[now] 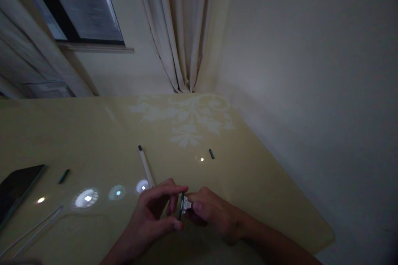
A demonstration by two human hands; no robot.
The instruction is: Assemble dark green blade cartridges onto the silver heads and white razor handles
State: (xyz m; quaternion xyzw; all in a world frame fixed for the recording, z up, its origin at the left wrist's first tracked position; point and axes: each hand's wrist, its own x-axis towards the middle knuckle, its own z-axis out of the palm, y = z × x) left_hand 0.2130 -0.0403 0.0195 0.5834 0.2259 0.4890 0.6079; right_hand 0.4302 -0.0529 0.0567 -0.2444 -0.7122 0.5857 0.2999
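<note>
Low in the head view, my left hand (pixel 152 215) pinches a thin dark green strip (pixel 180 206) by its two ends, between thumb and fingers. Against the strip's right side is a small shiny silver piece (pixel 186 205), gripped by the thumb and curled fingers of my right hand (pixel 214 215). The two hands nearly meet above the glossy table. A white stick with a dark tip (pixel 145 165) lies just beyond my left hand. One short dark piece (pixel 212 154) rests beyond my right hand, and another (pixel 64 176) lies at the left.
A dark tablet-like device (pixel 17 186) lies at the table's left edge, with a white cable (pixel 37 230) in front of it. The yellowish table (pixel 264 182) meets a pale wall on the right. Curtains (pixel 183 29) and a window stand behind.
</note>
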